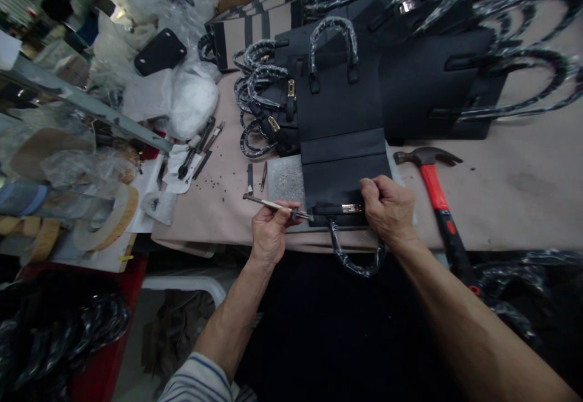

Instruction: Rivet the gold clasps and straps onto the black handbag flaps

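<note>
My left hand (268, 232) pinches a slim pen-like tool (280, 207) with a pale shaft and a dark metal tip. Its tip is close to the left corner of a black bag panel (341, 177), by the near edge. On that panel sit a strap with a shiny gold-toned clasp (350, 208) and a plastic-wrapped handle (357, 270) that hangs over the table edge. Closed, with the thumb on top, my right hand (392, 211) grips the panel's right side beside the clasp. Under the panel lies a grey stone-like slab (285, 180).
A claw hammer (435, 186) with a red and black handle lies at the right. More black bag pieces (437, 86) with wrapped handles fill the back. Loose tools (200, 147), small dark bits and a tape roll (113, 217) are at the left, beside a metal bar (91, 104).
</note>
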Tool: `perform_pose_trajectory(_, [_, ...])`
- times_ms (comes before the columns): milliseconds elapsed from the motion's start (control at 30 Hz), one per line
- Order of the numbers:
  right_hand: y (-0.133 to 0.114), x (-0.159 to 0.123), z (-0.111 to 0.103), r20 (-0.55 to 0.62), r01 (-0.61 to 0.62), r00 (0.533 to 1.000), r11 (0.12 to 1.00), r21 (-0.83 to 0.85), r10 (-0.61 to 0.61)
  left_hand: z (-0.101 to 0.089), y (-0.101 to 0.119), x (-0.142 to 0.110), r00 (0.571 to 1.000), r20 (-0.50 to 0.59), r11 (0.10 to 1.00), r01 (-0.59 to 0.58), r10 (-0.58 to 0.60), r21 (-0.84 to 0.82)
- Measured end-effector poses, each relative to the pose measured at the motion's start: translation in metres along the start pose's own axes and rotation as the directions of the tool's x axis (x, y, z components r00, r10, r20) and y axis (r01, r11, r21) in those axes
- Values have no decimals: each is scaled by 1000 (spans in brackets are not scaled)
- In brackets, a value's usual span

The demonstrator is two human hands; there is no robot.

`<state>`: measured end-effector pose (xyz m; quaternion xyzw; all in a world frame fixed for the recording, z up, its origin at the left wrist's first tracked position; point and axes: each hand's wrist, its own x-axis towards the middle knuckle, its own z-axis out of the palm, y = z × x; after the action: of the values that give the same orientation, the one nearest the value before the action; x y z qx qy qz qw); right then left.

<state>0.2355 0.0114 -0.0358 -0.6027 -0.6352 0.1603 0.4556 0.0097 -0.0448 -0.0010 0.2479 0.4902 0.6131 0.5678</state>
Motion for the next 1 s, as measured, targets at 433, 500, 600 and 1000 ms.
perform_pose_trajectory(433, [0, 1, 0, 0, 0, 1000, 1000, 15, 0, 3, 2, 3, 994, -96, 996, 64, -57, 63])
perform_pose_trajectory(500, [1, 1, 1, 9, -7, 1000, 1000, 29, 7, 3, 3, 3, 997, -57, 997, 49, -46, 53])
perform_pose_trajectory(600, [1, 1, 1, 4, -6, 1000, 999, 41, 6, 4, 3, 3, 1000, -10, 999, 14, -13, 50])
perform_pose_trajectory(1000, [5, 0, 3, -18, 10, 1000, 999, 35, -10, -11, -18, 13, 937, 183, 845, -349, 299, 405])
